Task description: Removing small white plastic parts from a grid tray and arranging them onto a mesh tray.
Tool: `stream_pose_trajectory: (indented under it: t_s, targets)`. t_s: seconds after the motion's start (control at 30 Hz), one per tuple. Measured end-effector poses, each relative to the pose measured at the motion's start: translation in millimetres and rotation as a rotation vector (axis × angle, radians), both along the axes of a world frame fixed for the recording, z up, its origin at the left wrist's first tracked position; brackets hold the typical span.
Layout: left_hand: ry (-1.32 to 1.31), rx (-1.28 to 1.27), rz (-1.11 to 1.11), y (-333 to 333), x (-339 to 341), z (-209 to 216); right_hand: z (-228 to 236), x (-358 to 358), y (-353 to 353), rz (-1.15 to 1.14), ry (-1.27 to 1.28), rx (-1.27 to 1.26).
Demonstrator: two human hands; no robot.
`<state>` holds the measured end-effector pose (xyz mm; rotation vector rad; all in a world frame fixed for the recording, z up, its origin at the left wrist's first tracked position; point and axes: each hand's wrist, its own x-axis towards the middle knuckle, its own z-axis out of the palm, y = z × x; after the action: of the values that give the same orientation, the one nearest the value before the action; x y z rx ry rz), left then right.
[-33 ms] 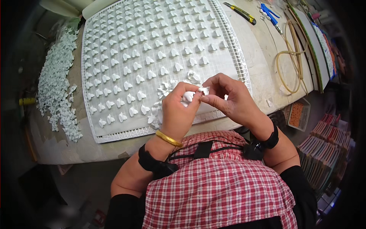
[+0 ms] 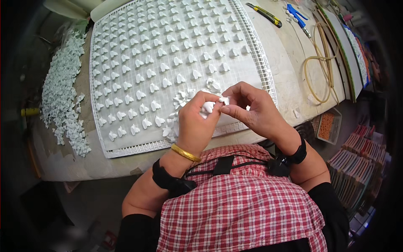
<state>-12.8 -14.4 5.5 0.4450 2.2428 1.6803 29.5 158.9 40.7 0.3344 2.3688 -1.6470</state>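
My left hand (image 2: 194, 122) is closed round a small rounded white piece (image 2: 208, 107), which shows between thumb and curled fingers. Right beside it, my right hand (image 2: 261, 110) pinches a small white petal-like piece (image 2: 225, 100) between thumb and forefinger. The pinched piece is at my left fingertips; whether the two pieces are joined cannot be made out. Both hands are above the near edge of a white sheet on a mesh tray (image 2: 136, 148). A loose cluster of white pieces (image 2: 182, 98) lies just behind and left of my hands. Rows of small white winged pieces (image 2: 154, 87) cover the sheet.
A large heap of tiny white pieces (image 2: 63, 80) spreads at the table's left. Far right lie a yellow-and-black utility knife (image 2: 266, 14), a blue air gun (image 2: 297, 17) and its coiled tan hose (image 2: 325, 59). A basket of orange bits (image 2: 327, 126) stands below the right edge.
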Motion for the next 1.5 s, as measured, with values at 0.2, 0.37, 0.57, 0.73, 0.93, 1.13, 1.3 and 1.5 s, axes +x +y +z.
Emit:
stream_pose_trajectory:
  t_s: [0.2, 0.37, 0.57, 0.73, 0.93, 1.13, 1.3, 1.5]
  targets:
    - [0.131, -0.034, -0.062, -0.4, 1.2, -0.3, -28.3, 7.2, 3.0, -0.101, -0.081, -0.257]
    - [0.082, 0.017, -0.081, -1.3, 1.0, -3.1, -24.2, 3.1, 8.9, -0.122, -0.277, -0.517]
    - [-0.901, 0.467, 0.000, -7.2, -2.0, 5.8, -36.6, -15.9, 54.3, -0.106, 0.161, 0.256]
    - [-1.114, 0.621, -0.073, -8.1, -2.3, 4.9, -50.6, -28.3, 72.1, 0.021, 0.273, 0.484]
    - [-1.139, 0.657, -0.097, -5.5, -0.5, 6.9, -52.8, -31.6, 70.3, 0.109, 0.308, 0.491]
    - [-1.189, 0.750, -0.146, -7.7, -1.1, 2.1, -53.9, -27.6, 67.7, 0.091, 0.330, 0.517]
    - [-1.232, 0.778, -0.115, -7.7, 0.3, -0.6, -35.9, -24.7, 61.5, 0.007, 0.481, 0.675]
    - [-1.188, 0.815, -0.001, -7.7, 3.5, -6.1, -7.0, 0.0, 20.0, 0.015, 0.101, -0.267]
